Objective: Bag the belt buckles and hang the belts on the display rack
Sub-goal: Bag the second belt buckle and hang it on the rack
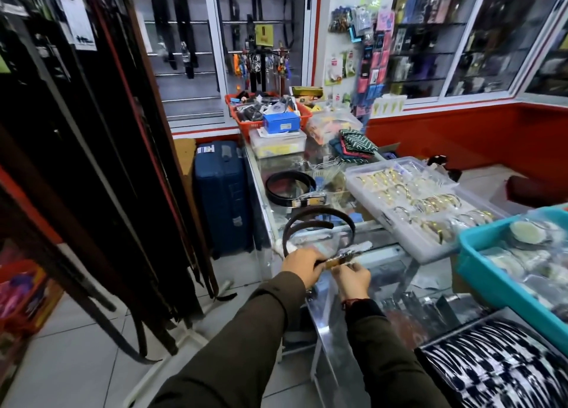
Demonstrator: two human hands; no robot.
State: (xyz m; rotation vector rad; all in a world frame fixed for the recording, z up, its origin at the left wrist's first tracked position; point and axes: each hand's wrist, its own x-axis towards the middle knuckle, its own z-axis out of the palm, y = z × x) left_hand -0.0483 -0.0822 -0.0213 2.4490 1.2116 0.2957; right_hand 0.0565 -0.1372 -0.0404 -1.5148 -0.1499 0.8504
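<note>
Over the glass counter's (310,164) front left corner we see the left hand (302,264) clamped on a looped dark belt (319,220) and the right hand (353,277) pinching its bagged buckle (344,258) (blurred, details unclear), the belt rack (92,161) cut off at left.

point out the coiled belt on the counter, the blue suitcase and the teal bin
coiled belt (278,189), head view, on its left curve
blue suitcase (222,198), head view, on its front shell
teal bin (491,272), head view, on its near wall
</note>
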